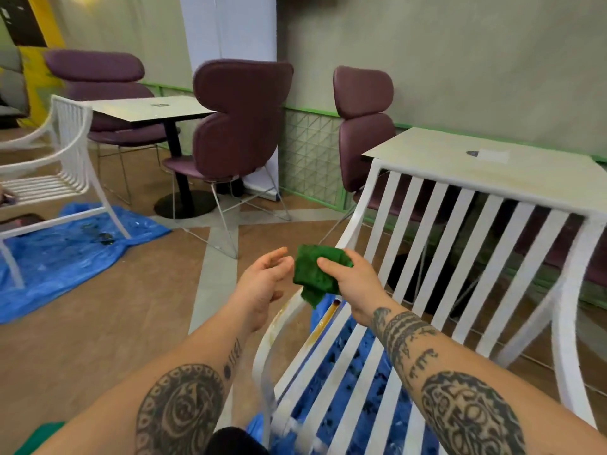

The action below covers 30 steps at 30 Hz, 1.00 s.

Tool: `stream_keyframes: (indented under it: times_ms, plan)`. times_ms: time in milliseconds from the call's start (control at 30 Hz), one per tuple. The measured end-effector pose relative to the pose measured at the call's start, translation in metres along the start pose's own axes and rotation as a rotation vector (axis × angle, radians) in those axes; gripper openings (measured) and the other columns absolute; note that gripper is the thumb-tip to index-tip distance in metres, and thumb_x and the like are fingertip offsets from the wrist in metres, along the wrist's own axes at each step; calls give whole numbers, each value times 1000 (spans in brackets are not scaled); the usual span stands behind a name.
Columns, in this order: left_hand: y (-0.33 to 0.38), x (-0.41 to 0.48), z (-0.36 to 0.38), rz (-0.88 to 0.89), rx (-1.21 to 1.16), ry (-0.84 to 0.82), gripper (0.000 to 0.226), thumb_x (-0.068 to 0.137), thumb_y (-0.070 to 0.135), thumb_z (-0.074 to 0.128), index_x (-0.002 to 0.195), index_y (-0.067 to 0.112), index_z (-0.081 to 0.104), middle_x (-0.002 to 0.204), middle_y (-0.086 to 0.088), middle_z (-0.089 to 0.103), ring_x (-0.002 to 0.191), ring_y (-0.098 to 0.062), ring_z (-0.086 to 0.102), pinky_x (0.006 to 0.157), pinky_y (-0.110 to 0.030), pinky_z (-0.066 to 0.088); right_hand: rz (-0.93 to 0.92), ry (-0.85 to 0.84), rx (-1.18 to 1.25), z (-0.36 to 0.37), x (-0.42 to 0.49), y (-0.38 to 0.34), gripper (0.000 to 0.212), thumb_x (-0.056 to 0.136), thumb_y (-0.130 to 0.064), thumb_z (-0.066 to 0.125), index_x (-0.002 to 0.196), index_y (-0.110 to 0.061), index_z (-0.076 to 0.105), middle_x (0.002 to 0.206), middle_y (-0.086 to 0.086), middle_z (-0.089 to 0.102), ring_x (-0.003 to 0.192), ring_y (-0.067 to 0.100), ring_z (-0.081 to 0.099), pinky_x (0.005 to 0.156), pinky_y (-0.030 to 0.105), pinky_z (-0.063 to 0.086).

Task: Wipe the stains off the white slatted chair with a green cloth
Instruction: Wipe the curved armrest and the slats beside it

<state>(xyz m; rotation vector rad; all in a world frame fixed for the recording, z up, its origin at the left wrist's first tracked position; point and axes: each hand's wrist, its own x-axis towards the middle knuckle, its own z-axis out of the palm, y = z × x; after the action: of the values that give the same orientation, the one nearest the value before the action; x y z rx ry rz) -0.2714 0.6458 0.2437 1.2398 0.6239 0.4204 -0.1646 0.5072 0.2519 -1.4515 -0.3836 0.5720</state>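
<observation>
Green cloth [312, 274] sits bunched in the right hand [351, 280], which I see gripping it between thumb and curled fingers, with a loose end hanging below the palm. It is held up in the air above the front left corner of the white slatted chair [570, 290], not touching it. The left hand [262, 284] is just beside the cloth with its palm turned toward it and its fingers loosely spread (it holds nothing). The chair stands straight in front of me, backrest toward a pale table [492, 165]. Brownish stains [323, 323] run along the seat's edge slat just below the cloth, and the curved arm beside it looks smeared too. Blue plastic sheeting [354, 389] shows through the seat slats. To the left a second white chair [65, 152] stands on more blue sheeting.
</observation>
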Motion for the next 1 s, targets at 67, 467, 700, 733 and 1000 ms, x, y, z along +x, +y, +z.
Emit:
stream_keyframes:
  times_ms: [67, 467, 700, 733, 1000]
  plan:
    - [-3, 9, -23, -29, -29, 109, 27, 100, 22, 61, 127, 26, 62, 118, 3, 68, 92, -13, 56, 73, -30, 41, -44, 169, -99, -3, 18, 2, 20, 87, -23, 78, 103, -19, 66, 108, 9, 73, 97, 27, 72, 86, 49, 61]
    - [-83, 14, -62, -489, 264, -52, 25, 94, 33, 60, 104, 16, 76, 89, -4, 69, 87, -23, 62, 79, -36, 50, -174, -94, -1184, 43, 39, 76, 44, 99, -12, 58, 141, -22, 54, 135, 13, 59, 124, 33, 52, 106, 45, 47]
    - [-85, 19, -66, -555, 44, -147, 82, 94, 77, 20, 109, 15, 73, 100, -9, 72, 98, -28, 62, 89, -40, 47, -287, -250, -1249, 37, 8, 86, 52, 102, -35, 55, 153, -30, 42, 162, -9, 31, 139, 26, 26, 120, 36, 19]
    - [-84, 20, -67, -556, 45, -145, 89, 91, 81, 17, 112, 15, 73, 108, -11, 73, 106, -29, 63, 96, -42, 46, -323, -264, -1258, 39, 5, 87, 52, 102, -33, 57, 152, -31, 43, 162, -9, 32, 136, 25, 28, 118, 34, 19]
    - [-79, 14, -59, -528, 123, -90, 92, 85, 89, 16, 116, 21, 71, 118, -13, 71, 115, -34, 63, 100, -46, 48, -497, -431, -1315, 51, -28, 100, 57, 95, -1, 53, 143, -31, 55, 151, -10, 41, 122, 24, 30, 107, 32, 33]
